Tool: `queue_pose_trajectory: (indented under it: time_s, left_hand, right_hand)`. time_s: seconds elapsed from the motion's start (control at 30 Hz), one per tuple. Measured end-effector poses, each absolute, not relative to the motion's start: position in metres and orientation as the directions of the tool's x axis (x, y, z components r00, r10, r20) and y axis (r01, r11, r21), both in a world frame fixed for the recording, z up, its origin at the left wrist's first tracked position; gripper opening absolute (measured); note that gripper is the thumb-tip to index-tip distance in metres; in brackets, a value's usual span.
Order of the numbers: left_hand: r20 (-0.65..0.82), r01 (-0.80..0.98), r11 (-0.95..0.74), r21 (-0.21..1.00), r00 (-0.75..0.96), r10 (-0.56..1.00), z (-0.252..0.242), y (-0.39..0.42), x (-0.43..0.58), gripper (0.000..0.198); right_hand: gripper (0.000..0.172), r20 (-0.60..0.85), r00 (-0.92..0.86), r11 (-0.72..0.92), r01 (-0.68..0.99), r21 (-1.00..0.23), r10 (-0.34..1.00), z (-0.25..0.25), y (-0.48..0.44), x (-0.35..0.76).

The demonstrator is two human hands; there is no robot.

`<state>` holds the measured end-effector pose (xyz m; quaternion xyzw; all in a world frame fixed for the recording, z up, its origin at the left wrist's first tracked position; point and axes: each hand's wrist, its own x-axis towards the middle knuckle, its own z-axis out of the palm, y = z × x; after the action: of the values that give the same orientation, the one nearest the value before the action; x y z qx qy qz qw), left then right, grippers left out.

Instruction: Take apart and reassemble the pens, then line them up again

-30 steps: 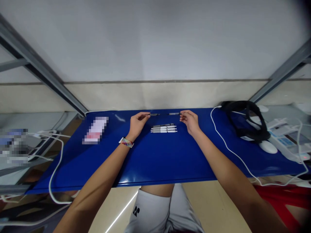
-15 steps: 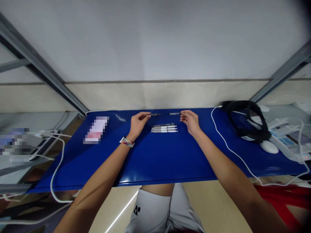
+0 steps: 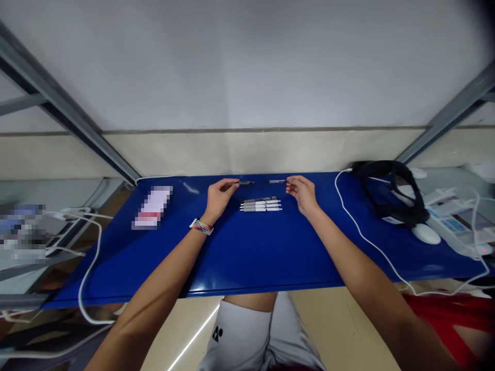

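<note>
Near the far edge of the blue table (image 3: 263,252), my left hand (image 3: 220,196) pinches a short dark pen part (image 3: 246,182) that seems to have a clip. Opposite it, my right hand (image 3: 302,193) pinches another slim dark pen part (image 3: 276,181) with a paler middle. The two parts point toward each other, roughly in line, with a small space between them. Whether they are two pens or pieces of one, I cannot tell. Just nearer to me, several grey-and-white pens (image 3: 261,205) lie side by side, the farthest one darker.
A pixelated pale flat item (image 3: 153,207) lies on the left. At the right sits a black headset-like band (image 3: 390,193) beside a white rounded object (image 3: 426,234). A white cable (image 3: 359,226) curves along the right side. Grey metal posts (image 3: 73,121) flank the table, with a wall behind.
Almost nothing differs. The two pen parts remain pinched and in line; the view has shifted very slightly.
</note>
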<state>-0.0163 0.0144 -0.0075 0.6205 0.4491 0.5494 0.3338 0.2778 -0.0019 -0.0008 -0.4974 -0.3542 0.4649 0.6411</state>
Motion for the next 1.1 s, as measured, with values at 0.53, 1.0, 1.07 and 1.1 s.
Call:
queue_pose_trajectory:
  time_s: [0.53,1.0,1.07,1.1]
  left_hand:
    - [0.381,0.190,-0.374,0.908,-0.002,0.924,-0.0077,0.0142,-0.0161,0.028]
    - [0.369,0.177,-0.363,0.915,-0.005,0.929,-0.0087,0.0149,-0.0165,0.028]
    - [0.368,0.180,-0.361,0.915,-0.007,0.930,-0.0081,0.0144,-0.0162,0.028]
    - [0.369,0.180,-0.362,0.915,-0.008,0.929,-0.0079,0.0141,-0.0161,0.028]
  right_hand:
    - [0.015,-0.014,0.316,0.069,-0.250,-0.966,0.949,0.0001,-0.0026,0.2775]
    - [0.014,-0.012,0.322,0.083,-0.279,-0.957,0.947,0.0009,-0.0027,0.2773]
    - [0.014,-0.008,0.322,0.087,-0.280,-0.956,0.947,0.0004,-0.0026,0.2773]
    - [0.014,-0.007,0.321,0.088,-0.281,-0.956,0.947,0.0002,-0.0025,0.2773]
